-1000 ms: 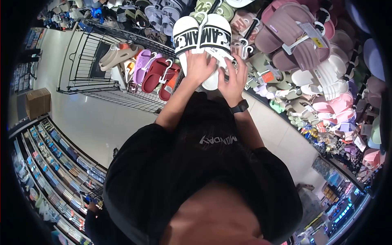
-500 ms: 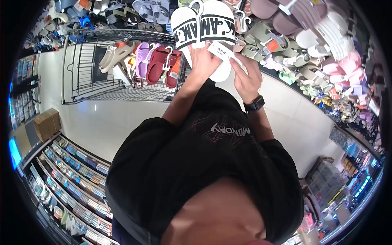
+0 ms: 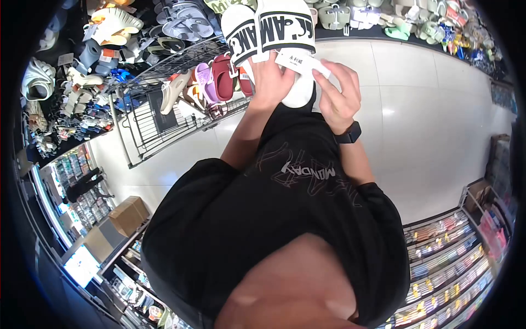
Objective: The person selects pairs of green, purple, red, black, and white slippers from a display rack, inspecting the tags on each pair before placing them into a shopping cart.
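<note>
A pair of white slide sandals (image 3: 285, 27) with black lettering across the straps is held up in front of me. My left hand (image 3: 270, 82) grips them from below, its fingers partly hidden behind the soles. A white paper tag (image 3: 303, 63) with dark print hangs over the sandals. My right hand (image 3: 341, 96) pinches the end of this tag between thumb and fingers, and a dark watch (image 3: 348, 133) sits on that wrist.
A wire shopping cart (image 3: 148, 123) at the left holds several shoes, including dark red clogs (image 3: 223, 79) and purple clogs (image 3: 205, 82). Racks of footwear (image 3: 189, 22) run along the far side. A cardboard box (image 3: 129, 215) stands at lower left, product shelves (image 3: 444, 263) at lower right.
My view has turned to the right; the cart and racks have shifted and tilted in it. Both hands keep their hold on the slide sandals and the tag.
</note>
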The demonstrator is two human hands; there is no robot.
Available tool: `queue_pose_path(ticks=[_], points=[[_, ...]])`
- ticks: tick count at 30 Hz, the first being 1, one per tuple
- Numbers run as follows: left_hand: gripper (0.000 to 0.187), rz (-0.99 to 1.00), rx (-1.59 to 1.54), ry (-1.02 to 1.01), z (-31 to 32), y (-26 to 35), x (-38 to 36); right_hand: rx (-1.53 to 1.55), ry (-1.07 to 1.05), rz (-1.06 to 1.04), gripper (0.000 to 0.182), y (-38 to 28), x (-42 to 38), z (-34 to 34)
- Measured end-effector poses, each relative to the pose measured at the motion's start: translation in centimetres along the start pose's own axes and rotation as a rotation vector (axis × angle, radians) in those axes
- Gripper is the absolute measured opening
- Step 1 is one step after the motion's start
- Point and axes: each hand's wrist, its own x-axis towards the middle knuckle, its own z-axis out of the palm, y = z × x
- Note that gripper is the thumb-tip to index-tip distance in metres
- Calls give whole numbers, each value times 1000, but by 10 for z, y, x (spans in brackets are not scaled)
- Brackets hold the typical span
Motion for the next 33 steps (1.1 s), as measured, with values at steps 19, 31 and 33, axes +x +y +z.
queue_pose_path(ticks=[19,31,33], points=[[35,52,235,-179,-66,-5,-43,1412,-378,1114,37,-73,-53,19],[36,-275,608,-205,-143,-181,-99,871,-536,1053,23,-37,-136,100],[39,-514,606,-328,-167,-216,-116,579,-573,1179,19,-11,-171,102]])
